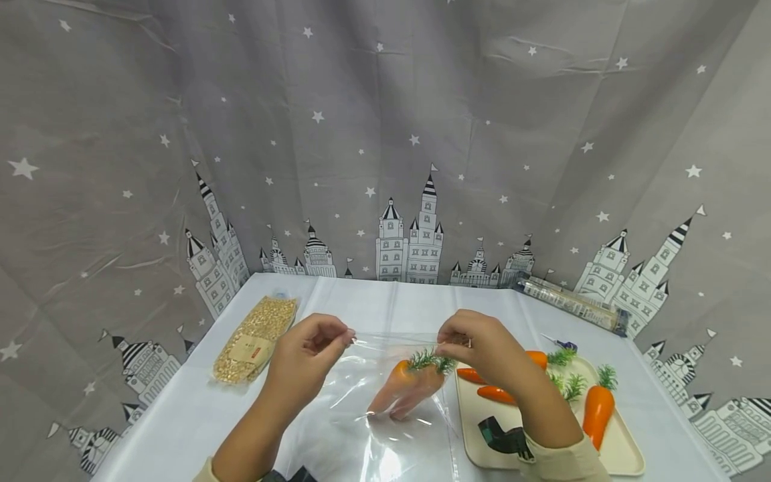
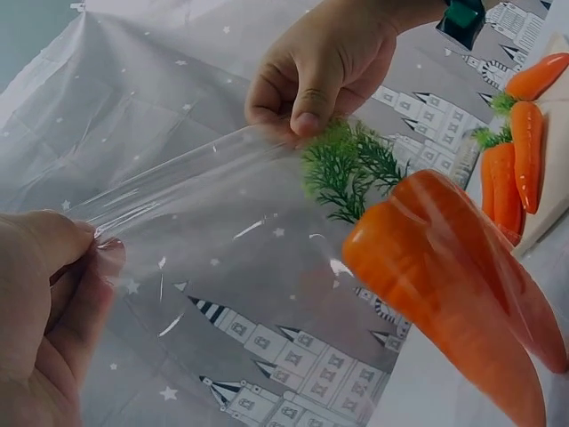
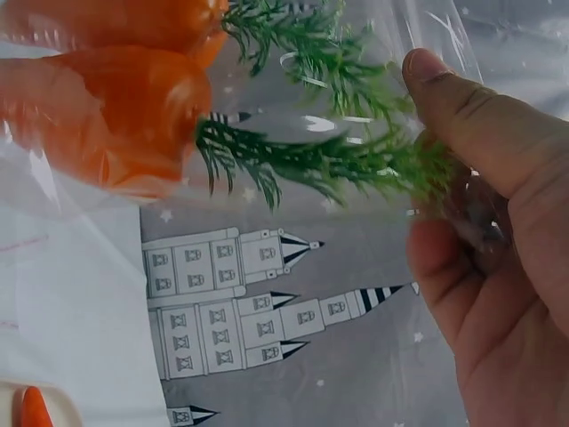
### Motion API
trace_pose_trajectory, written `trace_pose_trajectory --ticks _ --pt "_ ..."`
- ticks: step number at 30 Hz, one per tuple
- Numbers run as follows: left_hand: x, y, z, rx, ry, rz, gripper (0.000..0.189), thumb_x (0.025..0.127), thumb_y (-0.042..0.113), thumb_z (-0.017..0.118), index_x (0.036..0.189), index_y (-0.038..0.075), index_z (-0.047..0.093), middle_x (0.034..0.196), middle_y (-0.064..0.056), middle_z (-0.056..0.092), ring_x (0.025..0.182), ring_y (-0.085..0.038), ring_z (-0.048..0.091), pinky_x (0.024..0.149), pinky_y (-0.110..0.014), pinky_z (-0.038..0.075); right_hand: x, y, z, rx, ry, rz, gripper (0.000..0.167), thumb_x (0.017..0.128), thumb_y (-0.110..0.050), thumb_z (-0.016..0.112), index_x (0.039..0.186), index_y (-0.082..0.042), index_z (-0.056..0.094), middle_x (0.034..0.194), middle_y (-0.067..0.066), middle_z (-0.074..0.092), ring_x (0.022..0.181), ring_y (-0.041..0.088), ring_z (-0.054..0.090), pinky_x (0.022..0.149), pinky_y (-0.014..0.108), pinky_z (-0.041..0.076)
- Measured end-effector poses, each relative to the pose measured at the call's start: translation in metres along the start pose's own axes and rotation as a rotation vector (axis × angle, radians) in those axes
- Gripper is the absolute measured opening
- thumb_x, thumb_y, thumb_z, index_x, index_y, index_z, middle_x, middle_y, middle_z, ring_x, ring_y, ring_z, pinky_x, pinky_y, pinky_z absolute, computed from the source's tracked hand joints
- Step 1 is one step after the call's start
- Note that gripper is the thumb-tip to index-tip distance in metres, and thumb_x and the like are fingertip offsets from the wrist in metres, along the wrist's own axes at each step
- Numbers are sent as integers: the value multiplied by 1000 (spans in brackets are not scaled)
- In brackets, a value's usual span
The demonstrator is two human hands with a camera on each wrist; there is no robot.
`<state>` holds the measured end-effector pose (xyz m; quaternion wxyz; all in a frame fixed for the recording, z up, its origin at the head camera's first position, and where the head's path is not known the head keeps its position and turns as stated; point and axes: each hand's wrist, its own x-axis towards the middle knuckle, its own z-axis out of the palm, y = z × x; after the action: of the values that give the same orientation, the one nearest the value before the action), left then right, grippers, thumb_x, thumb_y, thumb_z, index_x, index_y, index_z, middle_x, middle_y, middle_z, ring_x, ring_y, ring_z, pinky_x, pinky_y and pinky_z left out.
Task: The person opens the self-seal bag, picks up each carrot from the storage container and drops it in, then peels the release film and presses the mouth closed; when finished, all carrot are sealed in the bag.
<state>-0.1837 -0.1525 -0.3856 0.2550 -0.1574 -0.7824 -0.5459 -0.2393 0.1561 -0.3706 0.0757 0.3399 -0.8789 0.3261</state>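
Observation:
A clear plastic bag (image 1: 355,402) is stretched between both hands above the table. My left hand (image 1: 312,358) pinches one top corner between thumb and fingertips. The opposite top corner is pinched by my right hand (image 1: 482,345). Two orange carrots with green leafy tops, one of them this carrot (image 2: 418,285), lie inside the bag, near its right side. In the right wrist view, their green tops (image 3: 329,151) reach up close to the right thumb and fingers.
Right of the bag, a cream tray (image 1: 476,448) holds several more carrots, including a large one (image 1: 598,410). A packet of grain (image 1: 255,338) lies at the left. A clear rolled package (image 1: 572,304) rests along the back right edge, with a small dark-handled tool (image 1: 565,345) before it.

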Motion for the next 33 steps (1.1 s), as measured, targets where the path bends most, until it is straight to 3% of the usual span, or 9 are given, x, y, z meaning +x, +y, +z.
trace_pose_trajectory --ticks 11,19,22,25,29,33 --pt "-2 0 -2 -3 10 -9 15 90 1 80 94 12 71 86 3 75 76 -10 70 67 -22 60 -7 8 -1 44 33 12 14 89 -18 83 97 -26 74 94 -18 66 87 3 62 82 31 59" --pt "-5 -5 -2 -113 -14 -86 15 93 2 78 102 9 70 93 3 76 83 -15 73 71 -24 60 -8 10 5 148 99 -53 11 87 -11 84 91 -19 77 89 -14 69 82 3 65 77 26 60" --pt "-8 -14 0 -234 -66 -66 27 95 -4 72 120 1 64 107 0 75 95 -13 73 80 -23 61 -9 10 6 161 103 -46 11 87 -11 84 91 -19 77 89 -14 69 81 4 64 76 25 59" --pt "-11 -24 3 -318 -147 -87 45 95 -5 70 137 0 56 122 -5 71 109 -13 70 92 -22 59 -10 10 6 174 92 -25 12 87 -12 84 90 -21 76 90 -15 69 82 6 64 77 26 59" --pt "-16 -37 8 -261 -265 -169 52 94 7 76 143 12 57 133 -8 69 123 -14 66 104 -23 53 -10 10 6 188 81 1 16 87 -14 84 89 -26 75 91 -16 69 84 7 65 79 26 59" --pt "-22 -50 13 -164 -362 -244 51 92 20 82 139 19 63 133 -4 70 126 -22 64 112 -43 51 -10 9 7 188 84 9 15 88 -15 84 91 -27 75 91 -16 68 84 8 63 79 27 58"
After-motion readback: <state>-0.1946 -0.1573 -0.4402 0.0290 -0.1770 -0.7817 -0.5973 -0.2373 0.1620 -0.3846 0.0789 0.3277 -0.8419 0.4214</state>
